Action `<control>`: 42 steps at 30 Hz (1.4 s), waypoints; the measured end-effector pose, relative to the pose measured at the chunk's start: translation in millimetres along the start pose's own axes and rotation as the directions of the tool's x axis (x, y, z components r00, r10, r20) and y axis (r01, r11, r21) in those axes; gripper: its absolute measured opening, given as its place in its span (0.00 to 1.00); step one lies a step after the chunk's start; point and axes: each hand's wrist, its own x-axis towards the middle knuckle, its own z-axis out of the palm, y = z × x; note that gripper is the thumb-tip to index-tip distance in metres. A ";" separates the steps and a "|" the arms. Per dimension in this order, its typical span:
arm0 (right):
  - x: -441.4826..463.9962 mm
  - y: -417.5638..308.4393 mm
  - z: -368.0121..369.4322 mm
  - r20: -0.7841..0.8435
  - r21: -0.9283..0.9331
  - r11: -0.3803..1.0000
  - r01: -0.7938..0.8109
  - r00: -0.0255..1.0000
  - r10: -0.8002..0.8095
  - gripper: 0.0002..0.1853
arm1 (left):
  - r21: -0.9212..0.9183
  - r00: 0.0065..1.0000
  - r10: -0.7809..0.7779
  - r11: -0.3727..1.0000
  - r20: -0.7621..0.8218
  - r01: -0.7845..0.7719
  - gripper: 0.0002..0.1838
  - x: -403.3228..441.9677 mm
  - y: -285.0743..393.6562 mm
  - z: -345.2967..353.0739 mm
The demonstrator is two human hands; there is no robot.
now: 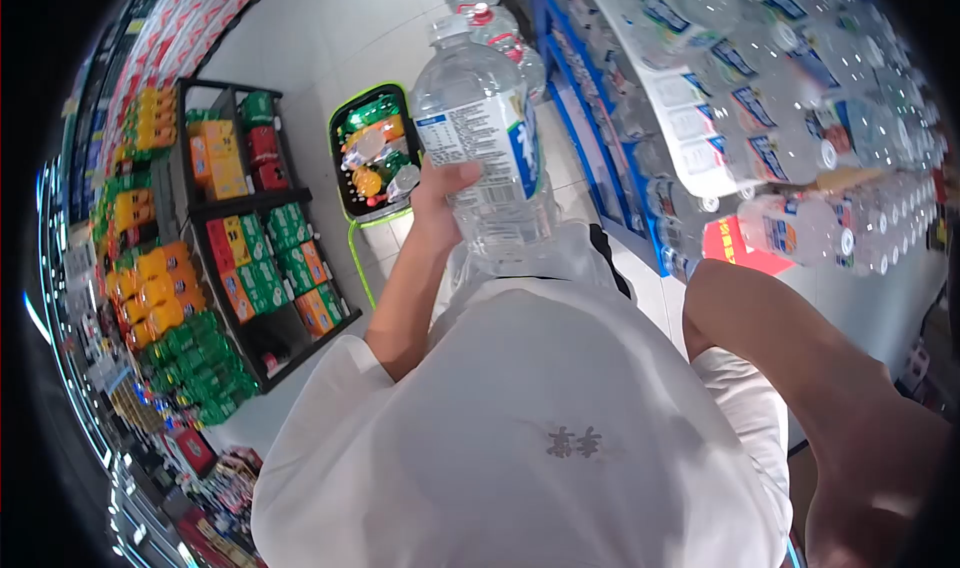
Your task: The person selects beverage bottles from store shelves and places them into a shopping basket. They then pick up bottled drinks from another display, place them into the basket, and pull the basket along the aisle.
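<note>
A large clear plastic water bottle [470,118] with a white cap and a white, blue and green label stands roughly upright in front of my chest. My left hand [440,196] is wrapped round its side, thumb across the label. My right arm is bent at the elbow, with the forearm coming back toward the camera. At the lower right edge my right hand [880,493] shows only as a large blurred shape; its fingers are hidden. On the floor beyond my left hand is a black shopping basket [337,173] with a lime-green rim, holding bottles and colourful packages.
A dark rack [190,209] of boxed drinks stands at the left, beside stacked orange bottles [165,293] and green bottles [200,368]. Large water bottles [760,118] fill the right side, near a blue shelf frame [600,118]. Red-handled jugs [490,28] stand on the floor ahead.
</note>
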 end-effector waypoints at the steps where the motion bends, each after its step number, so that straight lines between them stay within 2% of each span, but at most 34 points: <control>1: 1.6 8.9 4.3 0.000 0.038 0.999 0.019 1.000 -0.019 0.41 | 0.002 0.999 0.041 0.999 -0.030 -0.041 0.31 -9.0 6.5 -6.8; 3: 3.7 26.7 13.7 -0.005 0.107 0.993 0.044 0.999 -0.043 0.42 | -0.003 0.991 0.106 0.994 -0.082 -0.107 0.31 -21.3 5.9 -12.2; 4: 4.7 35.8 18.7 -0.003 0.139 0.989 0.043 0.999 -0.043 0.42 | 0.007 0.988 0.091 0.996 -0.121 -0.091 0.31 -27.6 9.5 -6.8; 10: 6.8 93.0 55.5 -0.035 0.295 0.955 0.017 0.999 -0.007 0.44 | 0.142 0.967 0.190 0.976 -0.171 -0.166 0.36 -48.5 37.5 -14.2; 12: -3.1 120.0 74.4 -0.066 0.330 0.940 -0.085 0.991 0.113 0.44 | 0.107 0.961 0.188 0.980 -0.201 -0.169 0.37 -54.9 46.4 -21.4; 14: -26.0 150.5 103.1 -0.078 0.369 0.880 -0.299 0.934 0.350 0.45 | 0.120 0.943 0.224 0.972 -0.244 -0.200 0.37 -58.1 62.8 -26.4; 16: -64.4 177.8 144.0 -0.017 0.408 0.679 -0.611 0.738 0.674 0.45 | 0.133 0.920 0.273 0.960 -0.280 -0.244 0.36 -57.6 84.0 -37.3; 18: -109.0 190.2 191.3 0.156 0.427 0.332 -0.841 0.430 0.889 0.46 | 0.145 0.896 0.317 0.948 -0.311 -0.285 0.35 -57.4 105.1 -54.1; 20: -136.1 189.8 233.9 0.446 0.353 -0.057 -0.934 0.114 0.888 0.47 | 0.097 0.875 0.332 0.943 -0.353 -0.319 0.34 -53.5 127.0 -77.7; 21: -150.7 188.7 256.5 0.544 0.309 -0.165 -0.937 0.032 0.838 0.50 | 0.069 0.865 0.336 0.940 -0.372 -0.335 0.33 -51.1 137.8 -90.1; 23: -138.7 192.1 298.5 0.595 0.366 -0.202 -0.909 0.062 0.801 0.53 | 0.059 0.846 0.362 0.927 -0.391 -0.369 0.32 -47.7 160.8 -117.0; 27: -131.2 237.9 353.3 0.647 0.353 -0.230 -0.907 0.058 0.761 0.55 | 0.116 0.793 0.460 0.883 -0.400 -0.454 0.32 -40.6 207.5 -167.4; 29: -123.6 260.5 373.4 0.669 0.321 -0.207 -0.924 0.066 0.740 0.55 | -0.024 0.842 0.432 0.885 -0.324 -0.464 0.34 -35.0 221.2 -204.1; 30: -116.9 268.8 385.2 0.668 0.367 -0.230 -0.901 0.083 0.740 0.55 | -0.091 0.860 0.428 0.880 -0.277 -0.467 0.36 -30.4 228.3 -222.0; 32: -104.6 280.5 406.6 0.676 0.435 -0.275 -0.858 0.109 0.729 0.55 | -0.118 0.853 0.419 0.873 -0.312 -0.473 0.48 -18.4 242.2 -246.0; 35: -103.7 293.5 428.4 0.724 0.452 -0.345 -0.822 0.113 0.680 0.55 | -0.095 0.852 0.404 0.885 -0.334 -0.457 0.60 -6.6 263.6 -272.4; 42: -105.6 321.0 430.5 0.780 0.400 -0.396 -0.827 0.080 0.620 0.55 | -0.252 0.840 0.424 0.820 -0.339 -0.515 0.56 18.6 270.8 -278.0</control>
